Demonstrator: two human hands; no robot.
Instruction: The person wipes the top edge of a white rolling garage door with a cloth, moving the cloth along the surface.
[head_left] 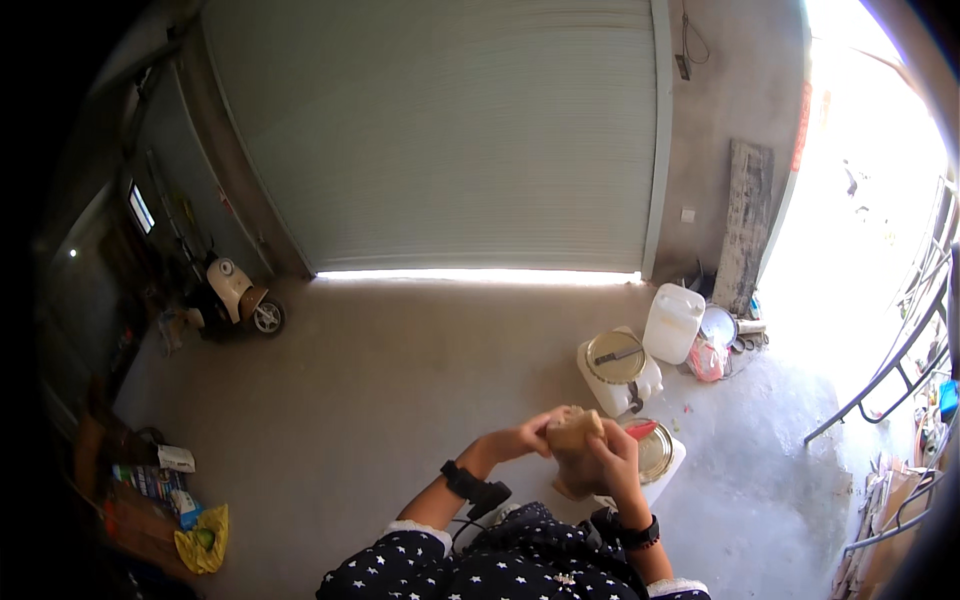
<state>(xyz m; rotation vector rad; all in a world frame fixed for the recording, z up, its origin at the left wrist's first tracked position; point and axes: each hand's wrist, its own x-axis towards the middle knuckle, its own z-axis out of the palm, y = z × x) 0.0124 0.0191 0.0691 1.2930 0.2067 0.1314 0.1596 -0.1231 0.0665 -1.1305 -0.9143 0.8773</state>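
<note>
The person's left hand and right hand are both grasping a brown lumpy object held up in front of the body, above a round metal lid resting on a white container on the concrete floor.

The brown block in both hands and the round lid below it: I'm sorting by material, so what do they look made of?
The brown block looks like matte wood or cardboard; its surface is dull and tan, too blurred to settle. The round lid looks like metal, with a shiny golden glare.
</note>
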